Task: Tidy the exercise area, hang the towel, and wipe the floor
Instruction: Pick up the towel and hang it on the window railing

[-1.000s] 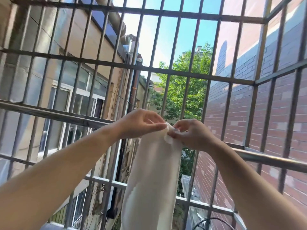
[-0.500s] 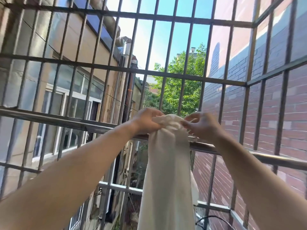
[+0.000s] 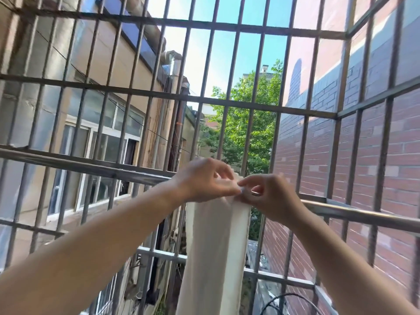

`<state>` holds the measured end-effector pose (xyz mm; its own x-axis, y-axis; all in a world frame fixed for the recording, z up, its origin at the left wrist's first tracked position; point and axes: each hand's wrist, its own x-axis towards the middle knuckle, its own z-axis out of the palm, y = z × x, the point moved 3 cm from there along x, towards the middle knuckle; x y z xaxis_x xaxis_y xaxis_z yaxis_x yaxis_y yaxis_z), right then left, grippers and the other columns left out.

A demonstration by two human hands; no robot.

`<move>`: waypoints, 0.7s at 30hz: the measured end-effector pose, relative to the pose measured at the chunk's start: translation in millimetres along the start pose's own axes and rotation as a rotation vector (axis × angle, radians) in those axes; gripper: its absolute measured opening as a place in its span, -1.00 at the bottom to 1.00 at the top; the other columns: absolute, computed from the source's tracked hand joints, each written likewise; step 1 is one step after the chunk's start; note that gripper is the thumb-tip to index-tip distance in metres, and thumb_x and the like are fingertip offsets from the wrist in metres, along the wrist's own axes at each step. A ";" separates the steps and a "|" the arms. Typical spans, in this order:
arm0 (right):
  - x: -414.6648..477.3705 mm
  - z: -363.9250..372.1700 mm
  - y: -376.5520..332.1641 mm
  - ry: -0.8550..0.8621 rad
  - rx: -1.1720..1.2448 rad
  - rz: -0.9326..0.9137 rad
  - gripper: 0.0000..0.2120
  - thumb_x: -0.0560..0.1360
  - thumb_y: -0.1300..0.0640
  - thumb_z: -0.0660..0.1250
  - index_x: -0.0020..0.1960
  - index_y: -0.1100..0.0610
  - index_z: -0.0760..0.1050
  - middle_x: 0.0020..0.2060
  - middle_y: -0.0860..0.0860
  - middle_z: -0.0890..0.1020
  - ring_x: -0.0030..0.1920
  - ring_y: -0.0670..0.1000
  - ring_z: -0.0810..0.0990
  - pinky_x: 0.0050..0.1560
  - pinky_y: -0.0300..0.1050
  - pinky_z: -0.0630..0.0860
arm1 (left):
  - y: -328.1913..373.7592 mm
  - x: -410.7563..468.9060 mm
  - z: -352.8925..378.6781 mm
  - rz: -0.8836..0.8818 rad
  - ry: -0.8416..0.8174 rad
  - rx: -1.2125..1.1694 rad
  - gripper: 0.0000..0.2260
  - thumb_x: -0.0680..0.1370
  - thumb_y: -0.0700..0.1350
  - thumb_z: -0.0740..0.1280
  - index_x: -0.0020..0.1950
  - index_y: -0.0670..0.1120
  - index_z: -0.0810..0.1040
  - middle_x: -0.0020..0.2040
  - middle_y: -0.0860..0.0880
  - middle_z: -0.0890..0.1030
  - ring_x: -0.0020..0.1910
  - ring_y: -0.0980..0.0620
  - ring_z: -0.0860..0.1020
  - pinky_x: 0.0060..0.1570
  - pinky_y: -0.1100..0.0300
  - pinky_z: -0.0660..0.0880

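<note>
A long white towel [image 3: 213, 251] hangs down over a horizontal metal rail [image 3: 354, 212] that runs across the barred window cage. My left hand [image 3: 204, 180] rests on the towel's top fold at the rail and pinches it. My right hand [image 3: 266, 196] pinches the towel's upper right edge right beside the left hand, fingertips almost touching. The part of the towel lying over the rail is hidden behind both hands.
Grey steel bars [image 3: 250, 103] close the space in front and on the right. Beyond them stand a beige building [image 3: 95, 123] on the left, a brick wall [image 3: 368, 155] on the right and a green tree [image 3: 245, 123]. A black cable [image 3: 286, 301] loops at the bottom.
The towel went from hanging in my hands in front of the rail to lying over the rail. Both hands moved to the rail and now pinch the fold close together.
</note>
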<state>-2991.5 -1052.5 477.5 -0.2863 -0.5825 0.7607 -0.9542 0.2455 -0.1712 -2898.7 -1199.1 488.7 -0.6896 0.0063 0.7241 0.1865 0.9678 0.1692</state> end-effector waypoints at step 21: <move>5.6 -51.0 40.5 0.180 0.022 0.197 -0.91 0.33 0.19 0.51 -0.16 0.11 0.67 -0.26 -0.01 0.69 -0.28 -0.18 0.60 -0.29 -0.54 0.43 | -46.0 23.7 -19.8 -0.292 0.074 -0.135 -0.80 0.48 -0.02 0.41 0.07 -0.04 0.62 -0.03 0.02 0.64 -0.04 0.08 0.56 0.07 0.13 0.50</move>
<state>-3027.3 -1006.3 506.8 -0.4488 -0.3777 0.8099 -0.8837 0.3224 -0.3394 -2909.7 -1248.4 511.3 -0.6758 -0.2900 0.6776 0.0824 0.8839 0.4604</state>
